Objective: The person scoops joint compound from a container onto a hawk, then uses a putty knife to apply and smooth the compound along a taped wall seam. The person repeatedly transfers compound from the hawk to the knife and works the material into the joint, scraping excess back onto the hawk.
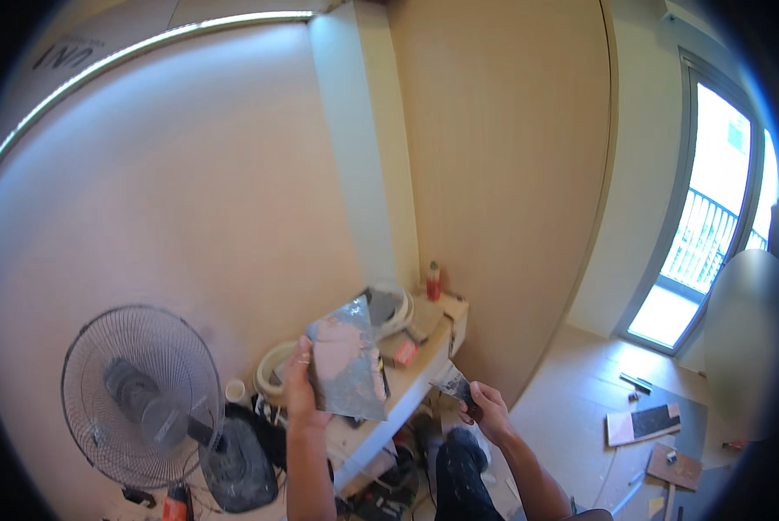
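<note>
My left hand point(303, 386) grips a grey flat board point(355, 395) by its left edge, held tilted up, with pale pink paste point(337, 343) spread on its face and along its right edge. My right hand point(485, 404) is closed round the dark handle of a putty knife point(450, 379), its grey-stained blade pointing up and left, a little to the right of the board and apart from it. Behind the board, a white bucket with grey contents point(391, 297) and a second white round container point(272, 369) rest on a cream shelf point(420, 373).
A standing fan point(142, 391) is at the left, an orange tool point(177, 499) below it. A red bottle point(433, 282) stands by the wood panel point(502, 174). Board offcuts point(646, 424) lie on the right floor point(559, 373), near a glass door point(685, 234). My dark-clothed leg point(455, 473) shows below.
</note>
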Tool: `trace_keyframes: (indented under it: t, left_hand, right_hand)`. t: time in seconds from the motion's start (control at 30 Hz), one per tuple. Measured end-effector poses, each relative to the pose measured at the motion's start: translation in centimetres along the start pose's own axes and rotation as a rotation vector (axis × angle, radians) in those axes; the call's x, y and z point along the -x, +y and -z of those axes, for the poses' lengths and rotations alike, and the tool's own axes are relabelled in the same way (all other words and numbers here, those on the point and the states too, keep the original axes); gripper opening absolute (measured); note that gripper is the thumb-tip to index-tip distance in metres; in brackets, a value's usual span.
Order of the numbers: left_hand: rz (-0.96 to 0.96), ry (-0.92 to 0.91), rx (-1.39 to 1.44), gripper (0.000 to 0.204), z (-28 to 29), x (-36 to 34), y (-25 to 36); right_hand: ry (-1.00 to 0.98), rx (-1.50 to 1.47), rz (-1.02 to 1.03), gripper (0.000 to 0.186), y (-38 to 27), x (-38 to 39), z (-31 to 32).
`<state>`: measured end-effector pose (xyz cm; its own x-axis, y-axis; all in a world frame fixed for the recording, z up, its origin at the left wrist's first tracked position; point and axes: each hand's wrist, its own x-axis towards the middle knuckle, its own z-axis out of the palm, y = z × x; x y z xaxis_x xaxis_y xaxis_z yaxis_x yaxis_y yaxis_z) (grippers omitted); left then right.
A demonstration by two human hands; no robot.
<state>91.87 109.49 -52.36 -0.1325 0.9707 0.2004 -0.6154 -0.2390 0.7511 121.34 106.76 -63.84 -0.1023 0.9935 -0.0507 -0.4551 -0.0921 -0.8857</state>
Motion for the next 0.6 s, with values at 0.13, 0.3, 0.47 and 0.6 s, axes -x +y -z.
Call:
trace_keyframes:
  t: [0.13, 0.3, 0.47, 0.6]
  left_hand:
    - [-0.021, -0.216, -0.038, 0.050, -5.8, -10.7, 4.4]
    - [-0.157, -0.598, 0.004, 0.053, -17.0, -27.6, 8.9]
    - [-0.321, -0.679, -0.063, 0.045, -33.8, -43.1, 12.2]
    - [-0.471, -0.591, -0.228, 0.042, -43.2, -51.9, 12.6]
  right_hand:
    - [0.012, 0.330, 0.266, 0.027, -5.7, -9.6, 1.0]
    - [-0.022, 0.422, 0.551, 0.030, -16.2, -23.4, -0.4]
    - [-0.215, 0.210, 0.790, 0.026, -28.7, -40.4, -4.1]
    - [-0.299, 0.274, 0.786, 0.023, -36.9, -50.0, -6.0]
